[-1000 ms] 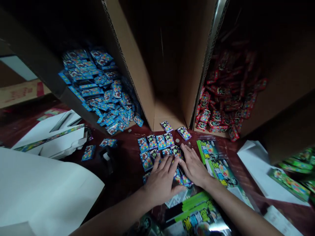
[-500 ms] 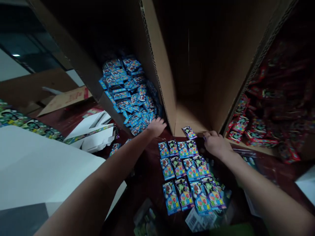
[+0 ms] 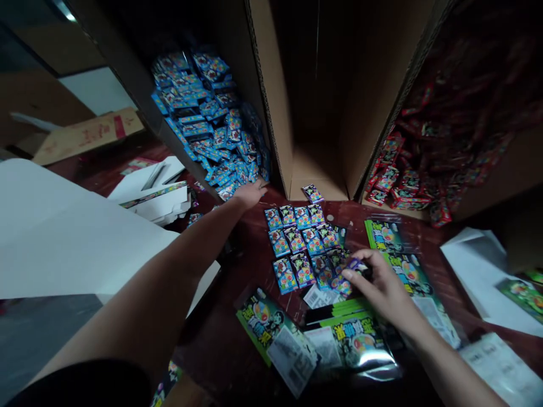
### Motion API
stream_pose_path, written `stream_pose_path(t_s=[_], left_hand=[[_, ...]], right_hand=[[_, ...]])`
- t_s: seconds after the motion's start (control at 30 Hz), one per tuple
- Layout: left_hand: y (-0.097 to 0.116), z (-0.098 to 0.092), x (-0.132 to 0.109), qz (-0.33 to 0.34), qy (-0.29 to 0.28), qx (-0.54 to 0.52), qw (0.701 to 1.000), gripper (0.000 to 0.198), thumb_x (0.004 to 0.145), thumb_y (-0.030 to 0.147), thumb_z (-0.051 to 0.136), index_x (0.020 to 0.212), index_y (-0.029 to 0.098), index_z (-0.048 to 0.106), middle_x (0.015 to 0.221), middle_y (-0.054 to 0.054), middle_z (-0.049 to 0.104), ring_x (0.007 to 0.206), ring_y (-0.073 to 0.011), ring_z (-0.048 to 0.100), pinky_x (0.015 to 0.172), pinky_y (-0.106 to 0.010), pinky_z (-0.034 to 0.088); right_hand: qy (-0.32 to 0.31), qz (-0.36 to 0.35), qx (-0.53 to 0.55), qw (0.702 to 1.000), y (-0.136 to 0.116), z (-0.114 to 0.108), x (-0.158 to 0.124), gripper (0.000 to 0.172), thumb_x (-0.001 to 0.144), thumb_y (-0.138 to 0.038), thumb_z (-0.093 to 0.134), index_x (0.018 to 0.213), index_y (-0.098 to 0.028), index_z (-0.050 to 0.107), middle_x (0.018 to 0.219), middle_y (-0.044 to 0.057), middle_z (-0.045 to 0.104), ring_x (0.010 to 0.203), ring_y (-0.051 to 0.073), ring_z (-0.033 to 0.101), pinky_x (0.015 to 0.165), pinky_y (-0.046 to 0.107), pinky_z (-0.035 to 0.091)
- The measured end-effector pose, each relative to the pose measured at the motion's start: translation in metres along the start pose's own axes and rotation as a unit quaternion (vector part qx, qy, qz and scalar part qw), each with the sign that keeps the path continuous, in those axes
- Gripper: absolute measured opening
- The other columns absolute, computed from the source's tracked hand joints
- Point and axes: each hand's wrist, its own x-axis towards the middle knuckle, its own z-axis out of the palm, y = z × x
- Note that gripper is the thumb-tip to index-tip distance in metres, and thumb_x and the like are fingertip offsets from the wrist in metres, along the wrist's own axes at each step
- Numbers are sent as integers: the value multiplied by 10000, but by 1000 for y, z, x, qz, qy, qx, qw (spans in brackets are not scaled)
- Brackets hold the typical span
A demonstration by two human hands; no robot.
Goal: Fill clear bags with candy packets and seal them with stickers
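At right fingers [image 3: 350, 275], packet [image 3: 356, 264] lies roughly crosswise

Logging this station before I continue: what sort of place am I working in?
Probably a packing or sorting bench in a small warehouse: open cardboard boxes heaped with blue packets and red packets face a dark table, where small packets lie in rows beside green printed bags.

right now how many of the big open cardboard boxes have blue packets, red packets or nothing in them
box of blue packets: 1
box of red packets: 1
empty box: 1
total: 3
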Motion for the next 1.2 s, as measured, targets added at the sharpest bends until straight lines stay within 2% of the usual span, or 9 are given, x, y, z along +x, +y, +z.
stream_pose_path(t_s=[0.1,0.23,0.3,0.4,0.57,0.7,0.83,0.97,1.2], left_hand=[[10,-7,-2,-38,-5,-5,999,344,967,368,592,1239,158,594,1265,-104,600,1072,-238,617,920,-450,523],[17,-36,-17,-71,44,-32,996,306,966,259,543,1214,93,610,1266,-189,595,1171,-316,590,974,-480,479],[22,-53,-37,-76,84,-53,992,383,945,213,506,1294,67,565,1305,-230,572,1231,-360,557,1004,-482,448],[45,-65,-86,-22,109,-167,980,468,922,250,499,1381,159,506,1271,-120,637,1139,-263,624,965,-360,485],[130,-32,-186,109,-48,-538,834,394,911,311,513,1262,176,632,1082,-48,740,926,-178,683,830,-273,527],[176,7,-231,51,-107,-571,812,392,918,287,510,1274,200,651,1106,-60,747,914,-186,691,828,-293,533],[177,26,-253,34,-76,-552,830,378,929,283,493,1265,251,665,1249,-65,703,1074,-211,676,955,-345,514],[163,28,-273,25,-65,-555,829,358,928,283,505,1251,278,659,1270,-46,692,1104,-206,665,983,-354,506],[167,17,-296,-58,-1,-599,799,344,930,366,566,1237,211,589,1113,-60,698,941,-194,687,779,-310,578]], right_hand=[[26,-9,-64,998,-9,23,-35,365,974,-474,521,1251,-237,508,1167,87,650,1073,237,644,946,388,520],[55,-5,-98,994,-4,21,-76,364,1006,-417,469,1322,-259,558,1285,72,653,1209,237,605,1049,410,475],[67,22,-84,994,1,15,-87,368,984,-441,525,1300,-274,610,1292,50,669,1217,239,609,1066,409,468],[82,72,-47,993,5,11,-86,372,955,-500,562,1192,-242,686,1199,53,722,1117,241,670,986,383,525],[88,73,-97,989,1,14,-66,452,928,-598,524,921,-193,723,943,86,735,899,252,687,849,400,541],[62,43,-144,987,-14,9,-64,447,894,-623,572,958,-209,726,1019,103,695,1058,280,636,1005,446,467],[-45,-23,-238,970,-24,1,-78,738,849,-637,634,1440,-225,475,1416,145,500,1321,314,486,1101,477,422],[-108,-54,-338,933,-12,-1,-92,1075,746,-604,750,1593,-297,165,1600,118,274,1444,389,301,1136,571,359],[-74,-64,-372,923,4,-1,-93,550,968,-454,509,1463,-221,458,1289,121,615,1253,335,512,1092,535,407]])
